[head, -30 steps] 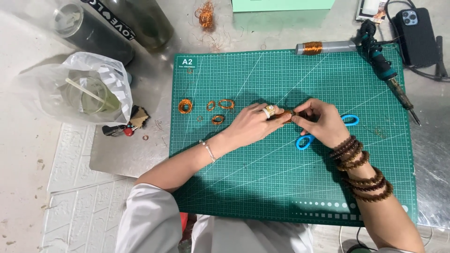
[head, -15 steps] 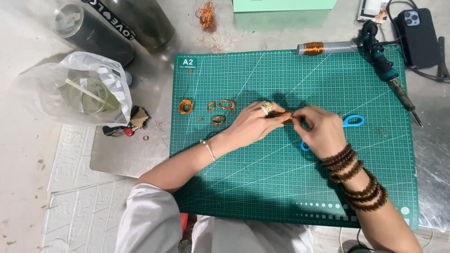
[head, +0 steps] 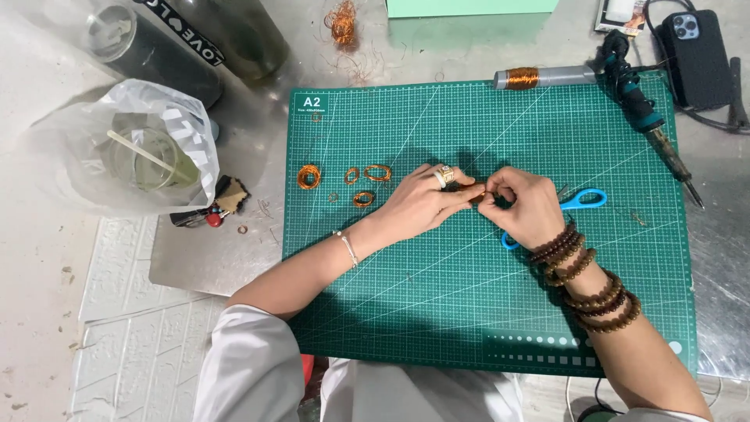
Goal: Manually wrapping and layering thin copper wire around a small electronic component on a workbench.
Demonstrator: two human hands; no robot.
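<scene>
Left hand [head: 426, 205]: your fingertips are pressed together on one end of a small copper wire piece [head: 473, 192], palm down, wrist resting on the mat so the grip stays steady
Right hand [head: 525, 205]: your fingers are curled in and pinching the other end of the same piece, meeting the left hand just above the mat, which reads as a two-handed hold for fine work
Wire piece: mostly hidden between your fingertips, so its exact shape cannot be told
Scissors [head: 580, 202]: blue handles lie just beside your right hand, partly under it, close enough to grab
Copper coils [head: 367, 180]: a few small rings sit grouped to the left of your left hand, set apart from the working spot
Cutting mat [head: 437, 312]: green and gridded, covering the table under both hands
Wire spool [head: 522, 77]: lies at the mat's far edge, well apart
Soldering iron [head: 648, 125]: laid at the far right corner, tip pointing away from your hands
</scene>
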